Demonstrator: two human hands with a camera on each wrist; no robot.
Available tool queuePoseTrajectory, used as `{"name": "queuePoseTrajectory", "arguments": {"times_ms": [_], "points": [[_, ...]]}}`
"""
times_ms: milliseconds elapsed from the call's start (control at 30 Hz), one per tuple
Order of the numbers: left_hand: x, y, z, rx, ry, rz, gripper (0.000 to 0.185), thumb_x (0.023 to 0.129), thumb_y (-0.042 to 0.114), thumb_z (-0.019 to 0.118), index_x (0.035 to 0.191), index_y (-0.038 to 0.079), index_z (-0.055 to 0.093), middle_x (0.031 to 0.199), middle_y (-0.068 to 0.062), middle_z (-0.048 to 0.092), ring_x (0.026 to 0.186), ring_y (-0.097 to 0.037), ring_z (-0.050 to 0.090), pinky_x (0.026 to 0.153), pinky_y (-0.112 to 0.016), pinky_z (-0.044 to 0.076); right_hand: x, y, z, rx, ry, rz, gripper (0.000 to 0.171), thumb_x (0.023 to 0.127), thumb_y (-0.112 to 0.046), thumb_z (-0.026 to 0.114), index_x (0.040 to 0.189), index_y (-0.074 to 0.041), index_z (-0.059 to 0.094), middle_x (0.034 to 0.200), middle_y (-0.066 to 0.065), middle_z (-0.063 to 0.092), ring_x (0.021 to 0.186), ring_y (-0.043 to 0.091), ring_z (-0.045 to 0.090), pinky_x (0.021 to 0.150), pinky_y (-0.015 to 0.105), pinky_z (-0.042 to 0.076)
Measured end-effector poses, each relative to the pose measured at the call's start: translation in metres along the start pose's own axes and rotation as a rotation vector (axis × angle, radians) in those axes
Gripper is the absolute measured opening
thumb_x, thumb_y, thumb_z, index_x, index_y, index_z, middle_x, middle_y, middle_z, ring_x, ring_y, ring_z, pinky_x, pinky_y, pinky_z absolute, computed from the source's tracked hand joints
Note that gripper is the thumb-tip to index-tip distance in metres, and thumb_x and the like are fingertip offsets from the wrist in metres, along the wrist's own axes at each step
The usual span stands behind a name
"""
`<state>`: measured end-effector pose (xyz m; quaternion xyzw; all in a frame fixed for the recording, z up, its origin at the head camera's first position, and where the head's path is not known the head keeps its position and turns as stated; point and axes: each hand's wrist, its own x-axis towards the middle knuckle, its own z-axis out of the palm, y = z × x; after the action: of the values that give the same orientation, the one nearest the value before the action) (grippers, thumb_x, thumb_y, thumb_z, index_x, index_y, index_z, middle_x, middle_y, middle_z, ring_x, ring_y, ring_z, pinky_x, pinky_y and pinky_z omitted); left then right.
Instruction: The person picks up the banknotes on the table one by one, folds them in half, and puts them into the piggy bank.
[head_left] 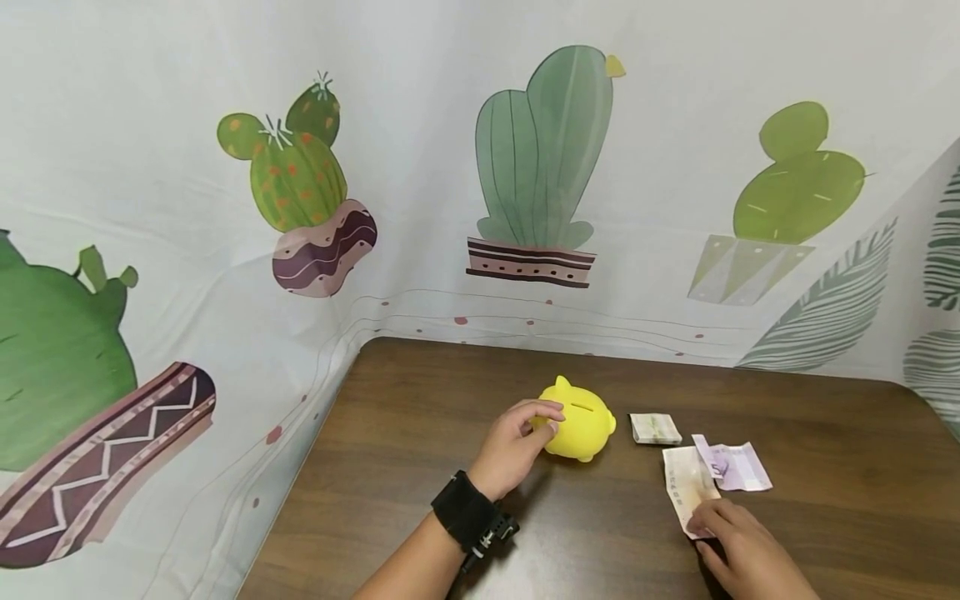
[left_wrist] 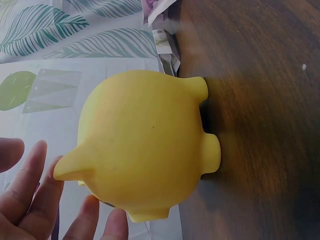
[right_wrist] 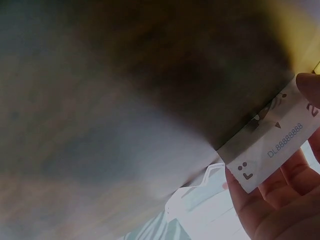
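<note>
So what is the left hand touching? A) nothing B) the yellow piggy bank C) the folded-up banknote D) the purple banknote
B: in the head view the left hand curls its fingers against the side of the yellow piggy bank, while the banknotes lie further right, away from it.

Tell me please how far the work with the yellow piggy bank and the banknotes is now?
Early, it seems. All three notes are outside: the folded note, the purple banknote and the beige banknote. The left hand steadies the piggy bank; the right hand pinches the beige banknote's near end. Nothing is at the slot.
</note>
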<state>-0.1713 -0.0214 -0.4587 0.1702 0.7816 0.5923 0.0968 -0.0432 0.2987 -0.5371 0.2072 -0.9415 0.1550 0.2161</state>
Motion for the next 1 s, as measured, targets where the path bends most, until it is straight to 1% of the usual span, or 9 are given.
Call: {"name": "queuePoseTrajectory", "arguments": {"times_ms": [67,100,167,233,400,533,700,900,1000], "points": [[0.000,0.000,0.000,-0.002,-0.001,0.002,0.017,0.100,0.019,0.061,0.110,0.016,0.075,0.132,0.004,0.066,0.135,-0.020,0.052,0.106,-0.045,0.044,0.001,0.000,-0.001,0.010,-0.007,-0.005,0.023,0.078,-0.017,0.086,0.082,-0.023,0.064,0.093,-0.010,0.057,0.082,0.006,0.053,0.076,0.017,0.041],[0.000,0.001,0.000,-0.004,-0.001,0.002,0.017,0.100,0.019,0.061,0.110,0.016,0.075,0.132,0.004,0.066,0.136,-0.020,0.052,0.107,-0.046,0.044,0.001,0.000,-0.001,0.007,-0.009,0.001,0.026,0.075,-0.014,0.087,0.082,-0.024,0.064,0.093,-0.011,0.057,0.082,0.006,0.053,0.075,0.017,0.040],[0.001,0.001,0.000,-0.007,0.000,0.003,0.017,0.100,0.019,0.061,0.110,0.016,0.074,0.132,0.004,0.066,0.136,-0.020,0.052,0.108,-0.049,0.043,0.002,-0.001,-0.002,-0.013,-0.011,0.012,0.040,0.061,-0.004,0.091,0.081,-0.025,0.063,0.093,-0.012,0.057,0.082,0.006,0.054,0.076,0.016,0.041],[0.001,0.001,0.000,-0.009,0.003,0.002,0.017,0.100,0.020,0.061,0.110,0.016,0.074,0.132,0.004,0.066,0.136,-0.020,0.052,0.109,-0.049,0.043,0.003,-0.002,-0.002,-0.029,-0.011,0.022,0.049,0.050,0.002,0.091,0.081,-0.025,0.063,0.093,-0.012,0.057,0.082,0.006,0.054,0.076,0.016,0.041],[0.000,0.000,0.001,-0.019,0.015,-0.001,0.016,0.100,0.018,0.062,0.108,0.016,0.075,0.131,0.004,0.068,0.136,-0.020,0.053,0.108,-0.047,0.043,0.002,-0.002,-0.003,-0.016,-0.010,0.019,0.049,0.050,0.002,0.091,0.081,-0.026,0.064,0.090,-0.013,0.057,0.081,0.004,0.053,0.074,0.016,0.040],[0.000,0.000,0.002,-0.034,0.022,-0.007,0.015,0.099,0.018,0.062,0.107,0.016,0.074,0.131,0.004,0.068,0.137,-0.020,0.052,0.110,-0.050,0.043,0.000,-0.001,-0.003,0.008,0.009,0.007,0.047,0.053,0.001,0.090,0.082,-0.025,0.064,0.088,-0.013,0.057,0.079,0.004,0.053,0.073,0.017,0.040],[-0.001,-0.001,0.002,-0.049,0.023,-0.006,0.015,0.100,0.018,0.062,0.107,0.015,0.074,0.132,0.004,0.068,0.139,-0.021,0.050,0.112,-0.054,0.041,0.000,-0.001,-0.005,0.004,0.043,-0.005,0.035,0.065,-0.008,0.089,0.085,-0.025,0.066,0.090,-0.014,0.059,0.082,0.007,0.057,0.077,0.017,0.042],[0.000,-0.002,0.002,-0.065,0.045,0.001,0.015,0.100,0.017,0.062,0.105,0.014,0.076,0.131,0.003,0.068,0.138,-0.021,0.052,0.109,-0.047,0.044,0.001,-0.004,-0.009,0.027,0.074,-0.010,0.011,0.087,-0.023,0.078,0.087,-0.024,0.068,0.092,-0.013,0.062,0.086,0.011,0.060,0.084,0.015,0.041],[-0.001,-0.001,0.003,-0.073,0.058,0.004,0.015,0.099,0.016,0.062,0.105,0.012,0.076,0.129,0.001,0.069,0.135,-0.021,0.054,0.106,-0.042,0.047,0.002,-0.007,-0.011,0.033,0.098,-0.013,0.007,0.090,-0.025,0.076,0.089,-0.024,0.069,0.093,-0.011,0.064,0.088,0.014,0.062,0.088,0.014,0.039]]}}
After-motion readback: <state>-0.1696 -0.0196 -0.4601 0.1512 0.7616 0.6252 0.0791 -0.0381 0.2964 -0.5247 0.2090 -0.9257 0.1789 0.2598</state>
